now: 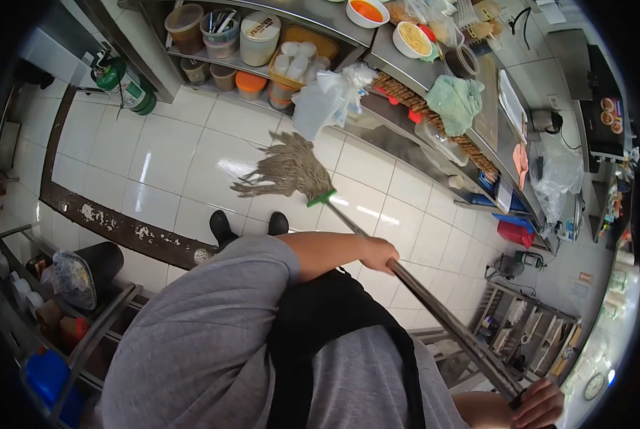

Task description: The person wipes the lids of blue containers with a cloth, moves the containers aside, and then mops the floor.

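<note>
A string mop (288,168) with grey-brown strands rests on the white tiled floor in front of my black shoes. A green clamp joins its strands to a long metal handle, which slants down to the lower right. My left hand (379,254) is closed around the lower stretch of this handle, its arm reaching across my body. At the handle's top end, by the lower right edge of the view, my right hand (539,405) is wrapped around the dark tip. I wear a grey shirt and a black apron.
Steel shelves hold tubs (261,37) and a hanging plastic bag (332,98). Bowls and a green cloth (454,105) lie on the counter. A green cylinder (123,84) stands at upper left. A dark floor channel (112,227) runs left of my feet, near a metal rack (109,322).
</note>
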The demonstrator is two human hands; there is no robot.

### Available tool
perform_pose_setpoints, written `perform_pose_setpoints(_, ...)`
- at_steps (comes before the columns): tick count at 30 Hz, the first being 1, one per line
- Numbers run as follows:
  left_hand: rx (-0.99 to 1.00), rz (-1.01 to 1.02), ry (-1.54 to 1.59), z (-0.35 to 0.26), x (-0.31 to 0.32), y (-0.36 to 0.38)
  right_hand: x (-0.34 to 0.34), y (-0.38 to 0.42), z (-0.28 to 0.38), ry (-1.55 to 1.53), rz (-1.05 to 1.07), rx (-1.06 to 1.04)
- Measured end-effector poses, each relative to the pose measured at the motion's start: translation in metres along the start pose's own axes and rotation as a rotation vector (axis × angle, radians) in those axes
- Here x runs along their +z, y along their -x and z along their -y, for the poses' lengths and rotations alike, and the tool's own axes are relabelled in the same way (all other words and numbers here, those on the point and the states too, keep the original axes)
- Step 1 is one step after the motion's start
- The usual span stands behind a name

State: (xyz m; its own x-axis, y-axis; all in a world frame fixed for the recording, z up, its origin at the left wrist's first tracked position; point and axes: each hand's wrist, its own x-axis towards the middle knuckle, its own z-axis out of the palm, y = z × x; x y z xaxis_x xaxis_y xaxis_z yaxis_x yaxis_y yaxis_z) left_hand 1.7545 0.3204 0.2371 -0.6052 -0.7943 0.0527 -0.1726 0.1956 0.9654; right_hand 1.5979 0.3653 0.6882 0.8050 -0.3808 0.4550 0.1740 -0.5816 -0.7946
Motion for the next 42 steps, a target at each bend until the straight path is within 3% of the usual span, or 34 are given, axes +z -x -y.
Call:
perform_pose_setpoints(1,0.042,0.081,0.009,0.003,0.011,-0.003,0.0,-0.002,0.004,-0.004,0.092,-0.03)
perform_pose_setpoints(4,-0.006,0.197,-0.124,-0.017,0.001,0.019,0.009,0.016,0.011,-0.005,-0.046,-0.07)
perform_pose_setpoints(6,-0.007,0.177,-0.144,-0.011,-0.015,0.034,0.017,0.022,0.011,0.054,-0.342,-0.029)
perform_pose_setpoints(7,-0.008,0.162,-0.163,-0.007,-0.027,0.044,0.026,0.02,0.006,0.047,-0.333,-0.024)
perform_pose_setpoints(9,-0.046,0.078,-0.214,0.006,-0.052,0.068,0.056,0.012,-0.007,-0.006,-0.542,-0.08)
perform_pose_setpoints(11,-0.053,-0.111,-0.222,0.015,-0.083,0.105,0.083,0.0,-0.021,0.02,-0.506,-0.076)
perform_pose_setpoints(13,-0.135,-0.264,-0.263,0.035,-0.104,0.139,0.106,-0.001,-0.036,-0.006,-0.614,-0.087)
perform_pose_setpoints(14,-0.182,-0.324,-0.258,0.04,-0.116,0.161,0.118,-0.004,-0.044,-0.01,-0.613,-0.088)
perform_pose_setpoints(16,-0.216,-0.486,-0.293,0.056,-0.132,0.206,0.143,-0.016,-0.057,-0.107,-0.403,-0.065)
perform_pose_setpoints(19,-0.313,-0.659,-0.315,0.063,-0.147,0.283,0.192,-0.054,-0.071,-0.141,-0.415,-0.062)
perform_pose_setpoints(29,-0.714,-1.057,-0.415,0.088,-0.14,0.574,0.357,-0.139,-0.147,-0.671,-0.065,0.001)
perform_pose_setpoints(33,-0.828,-1.346,-0.402,0.107,-0.168,0.657,0.432,-0.166,-0.183,-0.773,-0.134,0.187)
perform_pose_setpoints(35,-0.842,-1.472,-0.486,0.099,-0.187,0.661,0.431,-0.172,-0.183,-0.811,-0.184,0.18)
perform_pose_setpoints(37,-0.575,-1.645,-0.699,0.072,-0.205,0.648,0.399,-0.182,-0.173,-0.824,-0.234,0.176)
perform_pose_setpoints(41,-0.354,-1.491,-0.712,-0.008,-0.234,0.603,0.304,-0.211,-0.106,-0.91,-0.318,0.118)
perform_pose_setpoints(42,-0.379,-1.457,-0.691,-0.037,-0.236,0.588,0.286,-0.218,-0.083,-0.763,-0.372,0.013)
